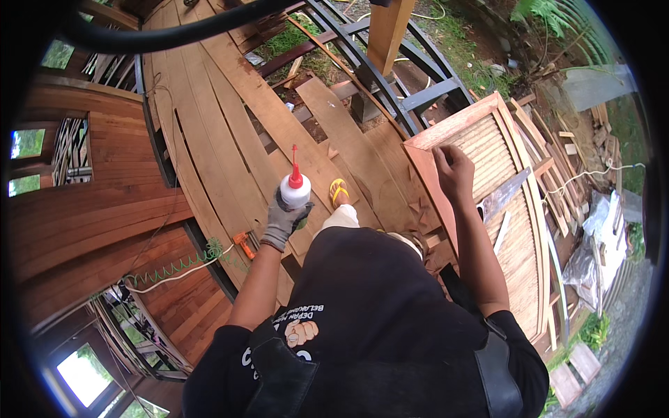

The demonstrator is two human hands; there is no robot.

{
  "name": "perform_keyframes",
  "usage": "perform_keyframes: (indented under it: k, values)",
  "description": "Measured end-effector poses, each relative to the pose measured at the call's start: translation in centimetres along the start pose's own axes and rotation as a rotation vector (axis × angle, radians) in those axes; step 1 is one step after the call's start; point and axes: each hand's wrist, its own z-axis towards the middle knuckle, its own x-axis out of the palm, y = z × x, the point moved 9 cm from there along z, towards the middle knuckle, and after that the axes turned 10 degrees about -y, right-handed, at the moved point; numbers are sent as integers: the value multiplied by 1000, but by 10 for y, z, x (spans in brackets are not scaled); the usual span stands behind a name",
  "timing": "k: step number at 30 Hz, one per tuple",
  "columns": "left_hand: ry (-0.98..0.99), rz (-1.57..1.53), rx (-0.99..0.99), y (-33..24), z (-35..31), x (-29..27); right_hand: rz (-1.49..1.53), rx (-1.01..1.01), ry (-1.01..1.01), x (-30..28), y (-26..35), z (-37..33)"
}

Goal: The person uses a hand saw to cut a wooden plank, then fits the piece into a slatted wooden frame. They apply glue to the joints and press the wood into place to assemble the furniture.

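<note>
A white squeeze bottle (295, 194) with a red cap and a long thin red nozzle stands upright in my left hand (280, 224). That hand wears a grey glove, its fingers wrapped round the bottle. My right hand (454, 171) is bare and curled closed, its palm side hidden, so I cannot see whether anything small is in it. It is above the frame of a slatted wooden panel (424, 167), and I cannot tell if it touches it. A handsaw (507, 189) lies across the panel's slats, with a pale strip (501, 232) near it.
Long wooden planks (209, 90) form the floor, with open gaps beyond. A wooden post (389, 38) rises beside a dark metal frame (432, 94). An orange tool (244, 245) and a green coiled hose (178, 272) are at left. Plastic sheeting (596, 240) lies far right.
</note>
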Motion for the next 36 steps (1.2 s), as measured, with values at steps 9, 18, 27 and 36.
perform_keyframes:
  k: [9, 18, 27, 36]
  values:
    - [428, -178, -122, -63, 82, 119, 55, 216, 346, 49, -31, -101]
    - [1133, -493, -953, -88, -51, 381, -108, -364, -119, -37, -1, -53]
    - [951, 532, -281, 114, 58, 446, -33, 35, -325, -84, -101, -79]
    - [596, 1046, 195, 101, 167, 471, 64, 1159, 27, -38, -285, -177]
